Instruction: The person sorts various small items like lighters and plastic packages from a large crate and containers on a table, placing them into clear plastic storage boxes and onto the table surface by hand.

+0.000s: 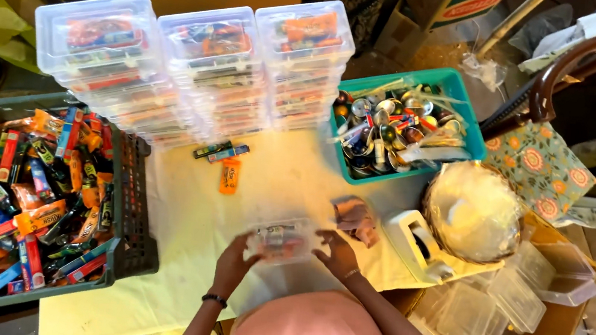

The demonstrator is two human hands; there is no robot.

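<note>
A small, clear plastic box with a lid (281, 240) sits flat on the cream-covered bench (186, 214), near its front edge. Through its transparent walls show a few small items, red and dark in colour, blurred and hard to tell apart. The left hand (235, 258) grips its left end and the right hand (336, 254) its right end.
</note>
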